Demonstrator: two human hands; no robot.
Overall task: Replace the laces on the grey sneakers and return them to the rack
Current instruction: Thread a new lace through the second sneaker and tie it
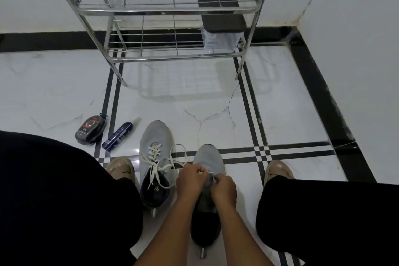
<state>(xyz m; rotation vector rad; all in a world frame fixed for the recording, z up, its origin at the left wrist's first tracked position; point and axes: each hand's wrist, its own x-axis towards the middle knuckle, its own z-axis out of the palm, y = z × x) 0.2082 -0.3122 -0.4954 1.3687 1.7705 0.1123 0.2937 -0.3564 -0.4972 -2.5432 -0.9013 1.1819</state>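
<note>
Head view: left hand (189,176) and right hand (223,185) both pinch a lace end (212,176) over the right sneaker (208,192), likely threading its eyelets. Left sneaker (155,157), at their 10 o'clock, lies laced but untied. The rack (172,8) stands at 12 o'clock, awaiting both.

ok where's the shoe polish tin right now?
Head view, left side: the shoe polish tin lies on the floor, just left of the blue spray bottle, beyond the person's left knee and short of the rack.
</note>
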